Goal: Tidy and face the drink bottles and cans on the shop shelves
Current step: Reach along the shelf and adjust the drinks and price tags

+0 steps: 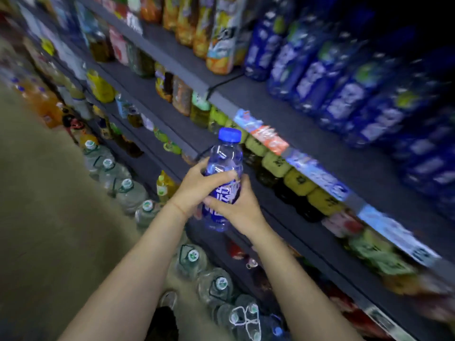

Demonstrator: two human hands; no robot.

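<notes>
A clear blue bottle (225, 156) with a blue cap and a blue label is held upright in front of the shelves, out in the aisle. My left hand (197, 187) grips its middle from the left, fingers curled round the body. My right hand (237, 207) grips the label part from the right and below. More blue bottles of the same kind (344, 94) stand in rows on the upper right shelf. The bottle's base shows below my hands.
Dark grey shelves (172, 77) run diagonally, packed with orange juice bottles (221, 45), green-capped tea bottles (295, 178) and others. Large clear water jugs (128, 190) line the floor along the shelf foot. The tan floor (49, 217) lies to the left. The picture is motion-blurred.
</notes>
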